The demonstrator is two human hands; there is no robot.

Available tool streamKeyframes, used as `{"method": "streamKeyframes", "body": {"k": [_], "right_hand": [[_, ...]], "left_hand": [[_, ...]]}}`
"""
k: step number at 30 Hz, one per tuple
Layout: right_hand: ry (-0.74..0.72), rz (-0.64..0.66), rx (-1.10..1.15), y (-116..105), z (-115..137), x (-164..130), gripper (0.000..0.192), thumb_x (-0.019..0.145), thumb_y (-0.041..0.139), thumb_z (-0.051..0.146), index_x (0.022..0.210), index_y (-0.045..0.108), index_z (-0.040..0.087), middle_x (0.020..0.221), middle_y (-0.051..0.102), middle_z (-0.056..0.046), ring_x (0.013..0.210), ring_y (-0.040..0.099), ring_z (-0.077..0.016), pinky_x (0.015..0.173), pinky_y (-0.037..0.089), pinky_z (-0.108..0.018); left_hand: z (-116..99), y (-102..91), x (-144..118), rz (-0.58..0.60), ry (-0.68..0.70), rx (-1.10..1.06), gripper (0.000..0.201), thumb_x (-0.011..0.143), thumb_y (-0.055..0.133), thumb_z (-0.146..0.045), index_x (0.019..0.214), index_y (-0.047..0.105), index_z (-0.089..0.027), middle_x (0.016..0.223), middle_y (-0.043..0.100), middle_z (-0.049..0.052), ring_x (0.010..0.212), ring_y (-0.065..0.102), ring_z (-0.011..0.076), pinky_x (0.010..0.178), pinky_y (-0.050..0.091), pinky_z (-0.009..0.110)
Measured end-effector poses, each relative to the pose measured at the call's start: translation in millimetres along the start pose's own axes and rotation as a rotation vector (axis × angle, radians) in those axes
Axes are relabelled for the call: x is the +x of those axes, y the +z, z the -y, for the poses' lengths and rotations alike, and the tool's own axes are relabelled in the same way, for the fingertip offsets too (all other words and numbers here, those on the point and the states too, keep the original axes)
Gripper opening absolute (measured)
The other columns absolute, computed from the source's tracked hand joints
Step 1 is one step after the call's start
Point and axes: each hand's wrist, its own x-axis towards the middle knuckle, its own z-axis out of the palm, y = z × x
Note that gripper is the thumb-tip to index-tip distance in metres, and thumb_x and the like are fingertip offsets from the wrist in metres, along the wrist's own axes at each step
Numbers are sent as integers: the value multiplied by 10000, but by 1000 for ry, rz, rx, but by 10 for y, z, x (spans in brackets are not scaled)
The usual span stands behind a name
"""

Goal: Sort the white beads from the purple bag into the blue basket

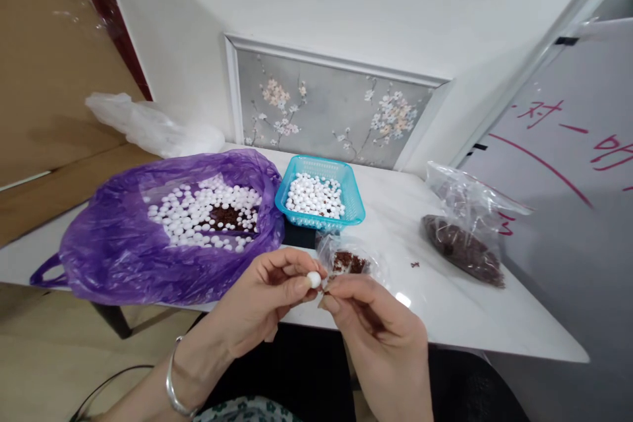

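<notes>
Both hands, left [257,303] and right [376,330], pinch one white bead [313,279] just past the table edge [445,336].

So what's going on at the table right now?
A person sits at the white table with both hands raised over its near edge. The left hand pinches a small white ball between its fingertips, and the right hand meets it at the fingertips. Behind them lie an open purple bag of white balls with some brown bits, a blue basket holding more white balls, and two clear bags of reddish-brown bits, one small, one larger.
</notes>
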Motion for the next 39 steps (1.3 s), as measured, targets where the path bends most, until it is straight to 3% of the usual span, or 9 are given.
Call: {"method": "streamKeyframes", "body": {"k": [8, 19, 33, 39], "right_hand": [[1, 11, -40, -5, 26, -5, 125, 829, 663, 118, 806, 720, 226, 787, 731, -1, 716, 678, -149, 656, 546, -217], [-6, -8, -59, 44, 21, -30, 97, 844, 651, 143, 799, 701, 213, 787, 711, -27, 734, 667, -172, 648, 543, -246], [28, 10, -116, 56, 23, -7, 97, 855, 631, 199, 788, 700, 214, 697, 667, 3, 656, 634, -156, 605, 508, -240], [117, 41, -88, 28, -48, 23, 68, 842, 659, 191, 845, 715, 229, 772, 727, 5, 699, 677, -146, 654, 548, -221]], "left_hand": [[29, -16, -22, -30, -11, 40, 111, 691, 833, -197, 790, 781, -199, 802, 720, -8, 748, 653, 88, 707, 504, 154], [7, -21, -25, -45, 116, 231, 43, 707, 817, -215, 738, 790, -227, 808, 705, 8, 765, 624, 117, 711, 488, 198], [14, -134, -40, -53, 100, 434, 57, 744, 780, -222, 771, 789, -271, 863, 687, 4, 703, 616, 120, 692, 514, 242], [71, -78, -19, -129, 70, 314, 67, 714, 804, -247, 773, 784, -221, 812, 705, 25, 750, 619, 142, 686, 511, 222]]}}
